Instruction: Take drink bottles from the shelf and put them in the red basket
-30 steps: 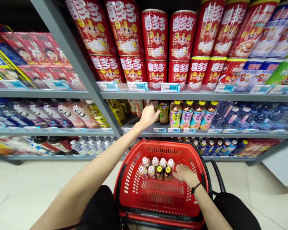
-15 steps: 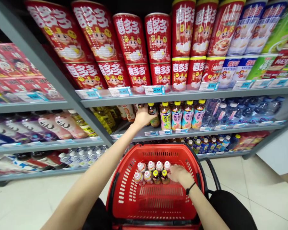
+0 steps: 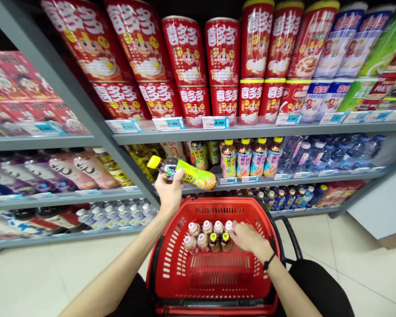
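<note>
As left hand (image 3: 169, 192) grips tilted bottle (image 3: 192, 175), thumb (image 3: 178, 177) across its middle, right hand (image 3: 247, 235), hold unclear.

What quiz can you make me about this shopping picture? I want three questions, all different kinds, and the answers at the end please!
1. Which hand is holding the tilted bottle in front of the shelves?
2. Count them: how many yellow-capped bottles stand in the red basket?
3. Pick one: what colour is the cap on the tilted bottle?
A) blue
B) yellow
C) red

Key:
1. The left hand.
2. Two.
3. B.
</note>
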A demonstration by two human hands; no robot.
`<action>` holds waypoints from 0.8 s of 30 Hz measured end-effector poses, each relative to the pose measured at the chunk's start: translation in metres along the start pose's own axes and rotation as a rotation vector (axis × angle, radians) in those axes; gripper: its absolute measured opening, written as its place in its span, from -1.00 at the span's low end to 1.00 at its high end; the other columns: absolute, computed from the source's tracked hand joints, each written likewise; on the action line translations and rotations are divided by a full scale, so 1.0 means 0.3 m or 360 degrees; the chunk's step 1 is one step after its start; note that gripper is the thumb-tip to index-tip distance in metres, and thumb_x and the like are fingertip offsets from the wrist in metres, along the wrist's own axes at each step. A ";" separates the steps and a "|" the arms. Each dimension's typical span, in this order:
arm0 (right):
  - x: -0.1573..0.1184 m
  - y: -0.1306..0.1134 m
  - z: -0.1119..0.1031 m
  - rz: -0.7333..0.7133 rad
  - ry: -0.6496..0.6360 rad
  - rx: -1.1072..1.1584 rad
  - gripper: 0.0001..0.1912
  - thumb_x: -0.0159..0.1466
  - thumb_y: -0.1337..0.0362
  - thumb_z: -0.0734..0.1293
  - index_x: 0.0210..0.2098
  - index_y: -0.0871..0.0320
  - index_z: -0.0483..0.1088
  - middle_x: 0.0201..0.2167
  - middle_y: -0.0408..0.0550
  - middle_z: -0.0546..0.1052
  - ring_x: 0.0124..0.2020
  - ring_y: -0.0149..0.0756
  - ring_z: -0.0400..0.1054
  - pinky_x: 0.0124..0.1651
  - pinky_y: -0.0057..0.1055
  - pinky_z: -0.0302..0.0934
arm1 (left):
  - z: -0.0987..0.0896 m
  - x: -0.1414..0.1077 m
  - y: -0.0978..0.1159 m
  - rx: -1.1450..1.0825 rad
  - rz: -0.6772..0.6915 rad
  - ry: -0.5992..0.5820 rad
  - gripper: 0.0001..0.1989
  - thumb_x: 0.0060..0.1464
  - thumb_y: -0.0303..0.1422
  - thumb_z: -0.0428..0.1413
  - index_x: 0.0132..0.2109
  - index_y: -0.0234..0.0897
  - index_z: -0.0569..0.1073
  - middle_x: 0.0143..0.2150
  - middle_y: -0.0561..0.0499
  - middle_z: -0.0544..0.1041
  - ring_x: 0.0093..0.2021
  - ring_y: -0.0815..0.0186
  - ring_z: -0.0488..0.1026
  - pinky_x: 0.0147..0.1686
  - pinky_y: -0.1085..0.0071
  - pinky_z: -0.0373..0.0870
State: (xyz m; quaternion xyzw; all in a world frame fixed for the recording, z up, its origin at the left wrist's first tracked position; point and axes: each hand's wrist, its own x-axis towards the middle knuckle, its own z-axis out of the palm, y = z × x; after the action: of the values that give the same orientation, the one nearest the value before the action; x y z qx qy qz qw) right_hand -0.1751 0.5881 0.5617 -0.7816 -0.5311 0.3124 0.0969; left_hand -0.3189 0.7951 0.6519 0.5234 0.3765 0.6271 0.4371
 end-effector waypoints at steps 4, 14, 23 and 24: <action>-0.014 -0.056 0.003 -0.0173 0.0048 0.0320 -0.52 0.55 0.16 -0.07 0.07 0.16 0.40 -0.03 0.13 0.62 -0.03 -0.17 0.55 0.03 -0.31 0.35 | -0.090 -0.114 0.000 -0.0197 -0.0522 -0.0264 -0.49 -0.07 0.10 0.18 -0.19 -0.23 0.36 -0.34 0.01 0.53 -0.41 0.28 0.51 -0.41 0.37 0.48; -0.059 -0.136 0.130 -0.0403 -0.0349 0.1787 -0.19 0.12 -0.12 0.55 0.25 0.03 0.34 0.07 0.01 0.55 -0.04 -0.10 0.51 -0.06 -0.22 0.46 | -0.196 -0.305 -0.040 -0.0171 -0.0938 -0.0684 -0.50 -0.30 -0.07 0.39 -0.26 -0.23 0.41 -0.36 0.03 0.57 -0.41 0.29 0.51 -0.37 0.39 0.48; -0.096 -0.131 0.141 -0.0469 -0.0302 0.1528 -0.42 0.21 0.06 0.52 0.15 0.08 0.38 -0.11 -0.06 0.56 -0.14 -0.21 0.43 -0.02 -0.26 0.35 | -0.237 -0.326 -0.042 -0.0252 -0.0433 -0.1178 -0.51 -0.08 -0.09 0.38 -0.10 -0.30 0.48 -0.31 -0.01 0.54 -0.36 0.27 0.49 -0.31 0.39 0.48; -0.100 -0.135 0.145 -0.0499 -0.0282 0.1498 -0.46 0.21 0.11 0.52 0.12 0.09 0.38 -0.14 -0.08 0.55 -0.19 -0.25 0.41 -0.05 -0.28 0.35 | -0.242 -0.329 -0.047 -0.0229 -0.0360 -0.1228 -0.50 -0.05 -0.07 0.36 -0.09 -0.32 0.48 -0.30 -0.03 0.54 -0.34 0.26 0.49 -0.29 0.38 0.47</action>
State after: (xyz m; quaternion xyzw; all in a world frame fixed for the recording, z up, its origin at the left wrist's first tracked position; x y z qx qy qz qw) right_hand -0.2392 0.5705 0.5585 -0.5345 -0.4499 0.5648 0.4392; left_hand -0.3813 0.7058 0.5943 0.6435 0.1953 0.3574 0.6481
